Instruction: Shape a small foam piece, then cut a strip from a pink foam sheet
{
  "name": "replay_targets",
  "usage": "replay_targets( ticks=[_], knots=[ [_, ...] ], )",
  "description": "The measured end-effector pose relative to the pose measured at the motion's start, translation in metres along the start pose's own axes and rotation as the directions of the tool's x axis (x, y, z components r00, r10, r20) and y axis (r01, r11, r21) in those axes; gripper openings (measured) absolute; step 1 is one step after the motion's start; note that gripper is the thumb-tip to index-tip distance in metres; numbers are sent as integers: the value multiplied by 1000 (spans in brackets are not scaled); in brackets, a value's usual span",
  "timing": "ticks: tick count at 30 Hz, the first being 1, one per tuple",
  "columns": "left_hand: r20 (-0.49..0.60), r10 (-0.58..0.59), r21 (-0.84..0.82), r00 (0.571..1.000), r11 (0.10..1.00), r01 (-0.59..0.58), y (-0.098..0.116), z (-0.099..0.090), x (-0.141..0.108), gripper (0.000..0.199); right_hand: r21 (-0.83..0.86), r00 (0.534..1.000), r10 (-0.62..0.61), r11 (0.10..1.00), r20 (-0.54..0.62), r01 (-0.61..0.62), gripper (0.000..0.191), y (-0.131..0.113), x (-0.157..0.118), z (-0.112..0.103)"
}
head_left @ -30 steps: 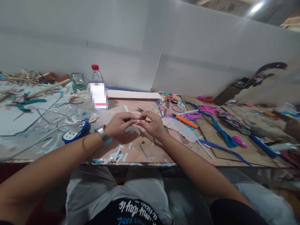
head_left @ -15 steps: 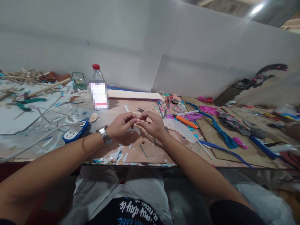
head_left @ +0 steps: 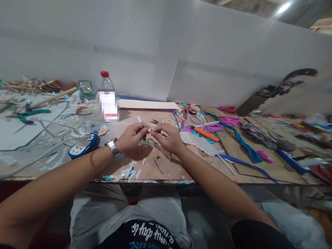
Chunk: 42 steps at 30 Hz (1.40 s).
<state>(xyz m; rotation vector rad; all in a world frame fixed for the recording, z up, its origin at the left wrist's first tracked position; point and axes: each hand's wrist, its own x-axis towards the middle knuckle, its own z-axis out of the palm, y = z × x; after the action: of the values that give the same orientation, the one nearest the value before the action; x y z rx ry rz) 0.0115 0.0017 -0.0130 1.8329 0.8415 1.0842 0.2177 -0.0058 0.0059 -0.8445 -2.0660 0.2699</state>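
My left hand (head_left: 132, 137) and my right hand (head_left: 168, 137) meet over the middle of the workbench, fingertips almost touching. Between them is a small pale piece (head_left: 149, 130), too small to name, pinched by the thumb and fingers of both hands. Just behind my right hand lie dark-bladed scissors (head_left: 155, 122) and a ring of pale tape (head_left: 169, 122). A pale, scallop-edged strip (head_left: 198, 142) rests right of my right wrist. Paper scraps (head_left: 131, 171) are scattered in front of my hands, near the bench edge.
A red-capped bottle (head_left: 107, 103) stands at the back left, with a blue power strip (head_left: 84, 145) and its cable before it. Green-handled pliers (head_left: 26, 117) lie farther left. To the right are an orange utility knife (head_left: 206, 134), blue ribbon (head_left: 241, 143) and a brown board (head_left: 261, 169).
The fingertips have drawn slightly apart, and the small pale piece now shows between them. Both hands stay over the same spot. The view has shifted slightly.
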Motion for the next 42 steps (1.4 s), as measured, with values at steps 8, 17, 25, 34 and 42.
replay_targets(
  ticks=[8,17,25,34,42],
  knots=[
    [12,-5,31,1000,999,5,-1,6,-3,32,-38,998,51,998,-39,-53,20,0,-1,4],
    [15,28,30,999,999,-29,-1,10,-3,21,37,998,-52,998,40,51,22,0,-1,4],
    [90,-3,92,996,996,-5,1,12,-5,17,65,987,-149,987,65,145,17,3,-4,6],
    [-21,-51,-76,998,996,49,-5,7,-1,16,-22,997,-29,999,76,31,6,5,-2,5],
    [-58,11,-11,998,1000,-12,-4,5,-1,31,-27,999,-16,999,37,17,12,3,-1,7]
  ],
)
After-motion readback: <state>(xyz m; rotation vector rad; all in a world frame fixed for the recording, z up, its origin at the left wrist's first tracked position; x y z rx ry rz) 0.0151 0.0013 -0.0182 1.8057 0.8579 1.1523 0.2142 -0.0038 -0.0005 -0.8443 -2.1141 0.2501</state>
